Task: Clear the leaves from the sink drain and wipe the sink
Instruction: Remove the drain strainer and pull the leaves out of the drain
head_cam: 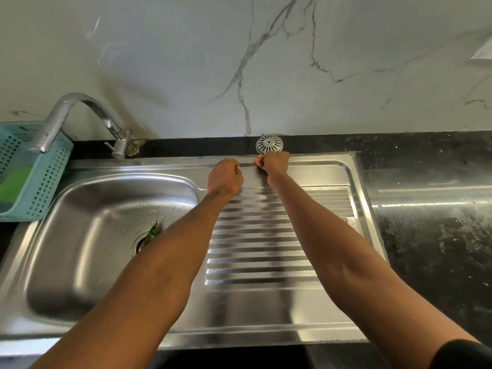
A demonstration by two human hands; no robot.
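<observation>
Both fists curled, holding nothing visible: left hand (225, 177), right hand (274, 163) just below the strainer (269, 144).

Both arms bare, stretched from bottom of frame up toward centre, converging as they go. Left hand (225, 178) just left of centre frame, back of hand up, fingers curled under, nothing seen in grip. Right hand (274, 163) just right of it, slightly higher, knuckles bent, fingers curled tight, thumb tucked; contents of fist cannot be told. Hands close together, not touching. Dark sleeve (463, 355) at lower right corner.
</observation>
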